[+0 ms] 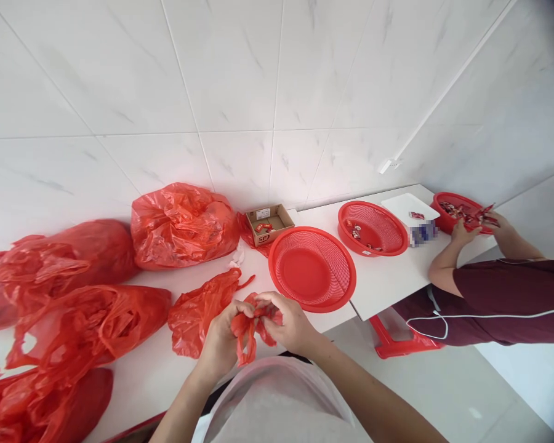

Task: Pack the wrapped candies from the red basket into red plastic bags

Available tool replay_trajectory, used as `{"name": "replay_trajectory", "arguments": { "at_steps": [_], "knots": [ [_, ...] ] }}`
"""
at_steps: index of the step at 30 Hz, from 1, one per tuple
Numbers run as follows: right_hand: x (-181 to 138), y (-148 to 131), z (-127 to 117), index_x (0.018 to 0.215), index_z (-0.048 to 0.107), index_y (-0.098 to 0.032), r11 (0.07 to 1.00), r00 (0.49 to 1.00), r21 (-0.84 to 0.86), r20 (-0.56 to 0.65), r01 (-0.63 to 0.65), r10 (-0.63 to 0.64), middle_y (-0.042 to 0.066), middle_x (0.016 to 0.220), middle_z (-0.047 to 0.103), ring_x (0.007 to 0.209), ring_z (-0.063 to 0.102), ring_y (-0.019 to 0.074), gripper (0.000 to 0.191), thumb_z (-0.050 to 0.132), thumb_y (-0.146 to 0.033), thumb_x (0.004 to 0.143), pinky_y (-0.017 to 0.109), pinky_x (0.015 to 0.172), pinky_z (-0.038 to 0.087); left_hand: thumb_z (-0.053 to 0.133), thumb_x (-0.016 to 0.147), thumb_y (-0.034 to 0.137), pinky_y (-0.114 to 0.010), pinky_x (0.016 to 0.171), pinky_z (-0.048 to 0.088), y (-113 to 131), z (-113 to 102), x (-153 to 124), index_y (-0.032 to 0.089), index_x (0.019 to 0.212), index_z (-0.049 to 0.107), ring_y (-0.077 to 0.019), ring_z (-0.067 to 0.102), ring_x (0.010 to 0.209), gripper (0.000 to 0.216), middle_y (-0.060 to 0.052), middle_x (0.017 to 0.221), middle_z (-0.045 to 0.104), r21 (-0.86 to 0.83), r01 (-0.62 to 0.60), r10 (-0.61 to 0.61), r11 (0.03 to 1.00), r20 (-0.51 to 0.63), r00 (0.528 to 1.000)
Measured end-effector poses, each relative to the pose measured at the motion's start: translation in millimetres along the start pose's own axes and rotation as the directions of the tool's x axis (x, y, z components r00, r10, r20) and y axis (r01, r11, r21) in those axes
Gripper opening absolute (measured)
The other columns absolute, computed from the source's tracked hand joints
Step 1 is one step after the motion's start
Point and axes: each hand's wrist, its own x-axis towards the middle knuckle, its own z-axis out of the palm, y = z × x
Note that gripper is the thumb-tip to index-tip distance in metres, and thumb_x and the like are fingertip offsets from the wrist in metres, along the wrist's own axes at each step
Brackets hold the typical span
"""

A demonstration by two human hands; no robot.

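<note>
Both my hands are closed on the knotted top of a small red plastic bag that lies on the white table in front of me. My left hand pinches the twisted handles from the left. My right hand grips them from the right, fingers curled over the red film. An empty red mesh basket sits just beyond my right hand.
Several stuffed red bags pile along the wall at left. A small open cardboard box stands behind the basket. A second red basket holds a few small packets. At right a seated person's hands reach into a third basket.
</note>
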Motion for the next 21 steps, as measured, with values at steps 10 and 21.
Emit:
{"name": "replay_trajectory", "arguments": {
  "at_steps": [10, 21],
  "knots": [
    [6.8, 0.0, 9.5, 0.106, 0.062, -0.018, 0.82, 0.949, 0.477, 0.169, -0.316, 0.267, 0.0, 0.077, 0.062, 0.07, 0.06, 0.0132, 0.027, 0.06, -0.038, 0.088, 0.028, 0.067, 0.051, 0.056, 0.084, 0.019, -0.028, 0.07, 0.053, 11.5, -1.4, -2.9, 0.021, 0.091, 0.066, -0.0181, 0.064, 0.083, 0.013, -0.005, 0.09, 0.064, 0.405, -0.15, 0.25, 0.902, -0.206, 0.946],
    [15.4, 4.2, 7.9, 0.071, 0.058, -0.019, 0.983, 0.982, -0.146, 0.139, -0.108, 0.129, -0.002, 0.07, 0.06, 0.063, 0.05, 0.0111, 0.016, 0.056, -0.02, 0.087, 0.024, 0.06, 0.036, 0.064, 0.085, 0.023, -0.027, 0.072, 0.054, 15.1, -49.0, -22.2, 0.023, 0.092, 0.074, -0.0175, 0.068, 0.08, 0.013, -0.003, 0.086, 0.074, 0.39, -0.09, 0.2, 0.917, -0.249, 0.948]
  ]
}}
